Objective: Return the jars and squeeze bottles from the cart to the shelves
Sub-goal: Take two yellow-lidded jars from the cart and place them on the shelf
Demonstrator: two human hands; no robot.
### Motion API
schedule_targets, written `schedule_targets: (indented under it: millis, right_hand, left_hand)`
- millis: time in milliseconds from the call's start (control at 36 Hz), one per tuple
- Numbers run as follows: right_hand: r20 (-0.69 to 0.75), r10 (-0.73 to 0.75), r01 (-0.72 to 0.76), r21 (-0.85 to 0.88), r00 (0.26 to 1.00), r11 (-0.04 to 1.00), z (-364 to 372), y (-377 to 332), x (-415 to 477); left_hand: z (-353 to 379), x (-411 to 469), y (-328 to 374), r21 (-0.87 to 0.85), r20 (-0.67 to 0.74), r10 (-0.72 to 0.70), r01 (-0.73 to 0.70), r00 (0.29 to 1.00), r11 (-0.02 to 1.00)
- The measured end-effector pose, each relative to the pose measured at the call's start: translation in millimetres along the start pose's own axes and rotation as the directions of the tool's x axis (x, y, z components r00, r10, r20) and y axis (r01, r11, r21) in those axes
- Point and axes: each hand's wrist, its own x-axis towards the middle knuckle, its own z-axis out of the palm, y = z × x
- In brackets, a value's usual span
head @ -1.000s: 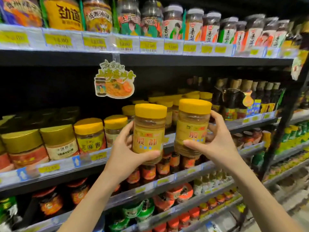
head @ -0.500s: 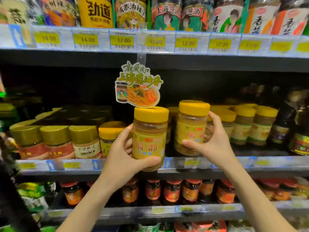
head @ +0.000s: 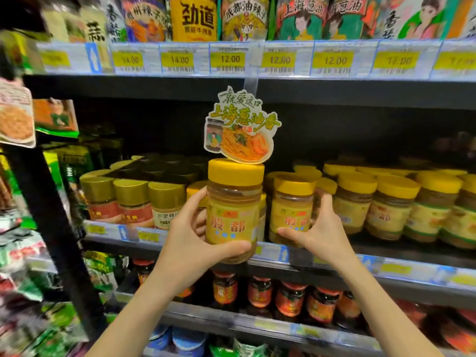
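Two yellow-lidded jars are in hand. The left hand [head: 190, 238] grasps the near jar [head: 234, 212] in front of the middle shelf's edge [head: 322, 256], its lid just under the hanging sign [head: 240, 130]. The right hand [head: 319, 233] wraps the far jar [head: 292, 207], which sits at the shelf's front, just left of a row of like jars [head: 391, 204]. Gold-lidded jars [head: 131, 202] stand left of the near jar.

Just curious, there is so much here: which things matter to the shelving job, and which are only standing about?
Part of the job: left hand, its yellow-lidded jar; right hand, its jar; middle shelf.

Just there: gold-lidded jars, hanging noodle sign, red-labelled jars below.
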Motion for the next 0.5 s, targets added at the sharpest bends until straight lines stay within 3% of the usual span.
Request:
schedule_targets:
  millis: [222, 500]
  right_hand:
    - [0.070, 0.002, 0.009, -0.156, 0.998, 0.988, 3.2, -3.8, 0.3]
    - [0.083, 0.080, -0.063, -0.190, 0.993, 0.980, 4.7, -3.5, 3.6]
  left_hand:
    - [-2.9, -2.5, -3.5, 0.016, 0.002, -0.003, 0.003, 1.000, 1.000]
    - [-2.1, -0.8, -14.8, 0.014, 0.019, -0.014, 0.014, 1.000, 1.000]
